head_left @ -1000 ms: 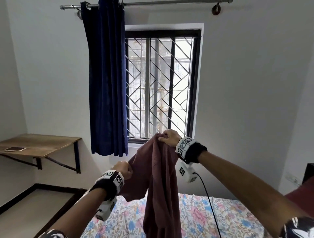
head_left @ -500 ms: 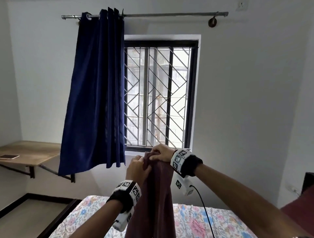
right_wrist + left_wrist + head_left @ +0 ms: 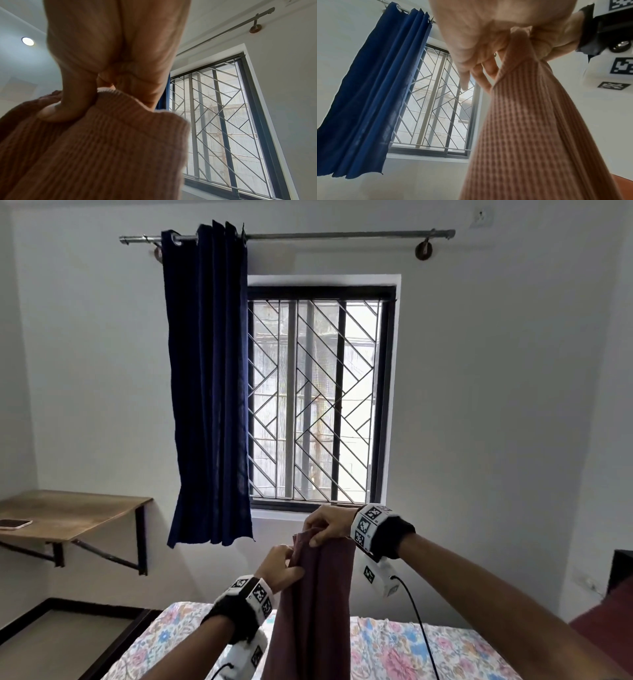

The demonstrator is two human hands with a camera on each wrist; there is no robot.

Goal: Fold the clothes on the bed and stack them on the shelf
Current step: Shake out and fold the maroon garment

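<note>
A maroon ribbed garment [image 3: 315, 604] hangs straight down over the floral bed [image 3: 404, 648]. My right hand [image 3: 325, 525] pinches its top hem, thumb and fingers clamped on the ribbed edge [image 3: 109, 102]. My left hand [image 3: 281, 568] holds the garment's left edge just below, thumb pressed on the cloth, with several fingers extended behind the cloth [image 3: 479, 75] in the left wrist view. The two hands are close together. The garment's lower part runs out of view at the bottom.
A wooden wall shelf [image 3: 68, 515] on black brackets is at the left, with a phone [image 3: 13, 523] on it. A dark blue curtain [image 3: 209, 392] hangs beside the barred window [image 3: 315, 398]. A dark red item [image 3: 606, 621] lies at the bed's right edge.
My left hand rose from lower left and came in beside the right one at the garment's top. The garment, bunched before, now hangs narrow and straight. The head view tilted upward.
</note>
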